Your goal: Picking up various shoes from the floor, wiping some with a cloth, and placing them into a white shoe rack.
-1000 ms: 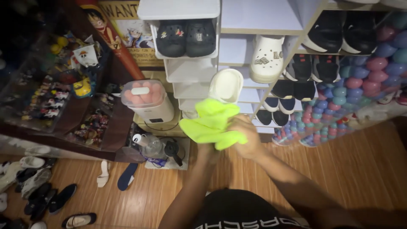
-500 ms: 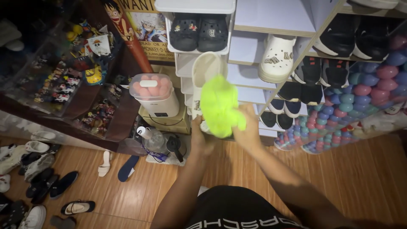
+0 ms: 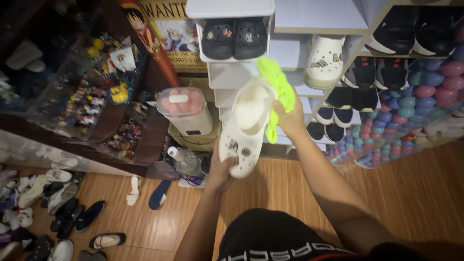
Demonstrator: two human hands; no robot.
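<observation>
My left hand (image 3: 221, 170) grips the toe end of a white clog shoe (image 3: 245, 126) with small charms on its front, holding it tilted up in front of the white shoe rack (image 3: 227, 75). My right hand (image 3: 291, 117) holds a neon yellow-green cloth (image 3: 277, 87) against the heel side of the clog. A matching white clog (image 3: 325, 60) stands on a rack shelf just to the right. A pair of black clogs (image 3: 234, 36) sits in the top compartment.
Black and white shoes fill shelves on the right (image 3: 406, 36). Pastel balls (image 3: 420, 101) pile below them. A clear lidded tub (image 3: 184, 108) stands left of the rack. A glass cabinet of figurines (image 3: 92, 104) is at left. Loose shoes (image 3: 43, 212) lie scattered on the wooden floor.
The clog has turned so its white upper and charms face me. The cloth has moved from covering the shoe's front to its upper right side with my right hand.
</observation>
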